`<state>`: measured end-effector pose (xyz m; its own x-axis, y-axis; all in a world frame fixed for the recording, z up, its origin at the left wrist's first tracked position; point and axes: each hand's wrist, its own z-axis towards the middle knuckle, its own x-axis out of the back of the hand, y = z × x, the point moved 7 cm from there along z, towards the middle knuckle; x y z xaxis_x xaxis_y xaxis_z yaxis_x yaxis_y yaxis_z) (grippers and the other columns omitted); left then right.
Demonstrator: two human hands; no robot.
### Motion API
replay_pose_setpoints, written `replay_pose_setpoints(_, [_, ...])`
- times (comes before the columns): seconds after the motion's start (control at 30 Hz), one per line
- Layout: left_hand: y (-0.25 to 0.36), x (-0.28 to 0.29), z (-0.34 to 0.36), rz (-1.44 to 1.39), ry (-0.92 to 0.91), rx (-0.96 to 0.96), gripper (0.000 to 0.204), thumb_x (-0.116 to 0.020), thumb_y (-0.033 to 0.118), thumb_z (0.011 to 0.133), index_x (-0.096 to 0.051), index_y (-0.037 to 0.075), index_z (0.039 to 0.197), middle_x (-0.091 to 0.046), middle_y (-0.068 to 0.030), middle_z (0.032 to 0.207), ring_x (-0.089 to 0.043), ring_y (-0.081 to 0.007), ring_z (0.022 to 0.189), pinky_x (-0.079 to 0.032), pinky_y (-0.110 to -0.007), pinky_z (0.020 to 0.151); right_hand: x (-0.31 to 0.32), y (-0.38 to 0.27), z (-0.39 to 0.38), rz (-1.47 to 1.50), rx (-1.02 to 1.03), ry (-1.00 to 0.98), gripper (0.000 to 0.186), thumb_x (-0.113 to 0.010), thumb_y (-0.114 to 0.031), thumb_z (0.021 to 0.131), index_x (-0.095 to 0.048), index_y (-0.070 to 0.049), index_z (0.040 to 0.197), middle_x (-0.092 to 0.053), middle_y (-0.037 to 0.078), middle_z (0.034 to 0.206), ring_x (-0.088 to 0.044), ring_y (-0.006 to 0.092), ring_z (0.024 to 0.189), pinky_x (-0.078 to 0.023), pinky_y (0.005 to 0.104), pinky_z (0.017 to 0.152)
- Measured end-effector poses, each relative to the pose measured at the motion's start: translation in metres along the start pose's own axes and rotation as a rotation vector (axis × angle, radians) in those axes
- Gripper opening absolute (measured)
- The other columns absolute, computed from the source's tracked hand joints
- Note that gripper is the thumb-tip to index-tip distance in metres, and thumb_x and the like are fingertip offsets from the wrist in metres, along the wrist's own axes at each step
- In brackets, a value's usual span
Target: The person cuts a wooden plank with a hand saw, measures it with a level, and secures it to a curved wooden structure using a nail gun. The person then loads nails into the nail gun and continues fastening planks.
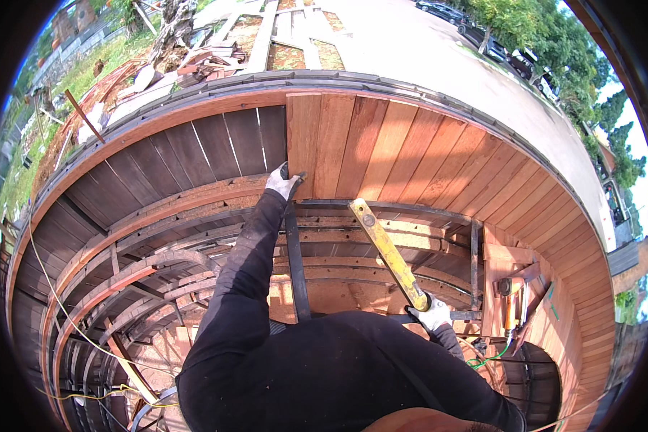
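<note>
My left hand (282,183), in a white and dark glove, grips the left edge of the last reddish board (302,137) on the curved panel, near its lower end. Beside it, bare dark panels (216,140) continue leftward. My gloved right hand (430,313) is closed round the lower end of a long yellow level (381,241), held tilted with its top below the boards. A dark metal post (294,259) runs down beneath my left hand.
Curved frame rails (147,263) fill the space below. An orange-handled tool (511,306) with a green hose rests at the right. A cable (57,288) crosses the left side. Outside lie scrap planks (209,57), pavement (410,50), parked cars (471,39) and trees.
</note>
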<state>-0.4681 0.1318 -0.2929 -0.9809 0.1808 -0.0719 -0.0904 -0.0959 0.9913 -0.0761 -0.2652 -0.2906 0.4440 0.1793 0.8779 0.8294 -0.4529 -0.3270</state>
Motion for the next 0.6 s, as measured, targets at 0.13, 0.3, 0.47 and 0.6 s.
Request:
replay_pose_setpoints(0.13, [0.006, 0.001, -0.004, 0.118, 0.008, 0.077, 0.042, -0.070, 0.005, 0.084, -0.058, -0.002, 0.124, -0.071, -0.0092, 0.106, -0.066, -0.0122, 0.089, -0.053, -0.026, 0.076, -0.002, 0.002, 0.001, 0.002, 0.009, 0.013, 0.082, -0.077, -0.058, 0.070, -0.055, -0.009, 0.132, -0.067, 0.020, 0.115, -0.063, 0.0353, 0.110, -0.049, 0.0418, 0.095])
replay_pose_setpoints(0.3, [0.004, 0.010, -0.001, 0.314, 0.028, 0.105, 0.044, -0.073, 0.015, 0.082, -0.061, 0.000, 0.122, -0.071, -0.0111, 0.106, -0.068, -0.0142, 0.085, -0.054, -0.028, 0.073, 0.001, -0.004, 0.000, -0.006, -0.013, -0.041, 0.087, -0.075, -0.058, 0.071, -0.051, -0.005, 0.136, -0.065, 0.020, 0.121, -0.062, 0.0337, 0.114, -0.048, 0.0387, 0.097])
replay_pose_setpoints(0.47, [0.022, 0.016, 0.000, 0.567, 0.122, -0.039, 0.051, -0.074, 0.031, 0.080, -0.061, 0.002, 0.120, -0.070, -0.0175, 0.107, -0.069, -0.0296, 0.095, -0.054, -0.038, 0.084, 0.003, -0.006, 0.001, -0.016, -0.029, -0.061, 0.088, -0.075, -0.057, 0.071, -0.049, -0.005, 0.137, -0.064, 0.020, 0.124, -0.061, 0.0339, 0.115, -0.047, 0.0390, 0.098])
replay_pose_setpoints(0.6, [0.058, 0.010, -0.012, 0.613, 0.221, -0.026, 0.051, -0.074, 0.033, 0.079, -0.061, 0.004, 0.119, -0.070, -0.0191, 0.105, -0.066, -0.0355, 0.101, -0.052, -0.041, 0.088, -0.006, 0.009, 0.003, 0.019, 0.029, 0.054, 0.077, -0.079, -0.056, 0.068, -0.059, -0.007, 0.125, -0.069, 0.019, 0.110, -0.065, 0.0348, 0.105, -0.051, 0.0409, 0.091])
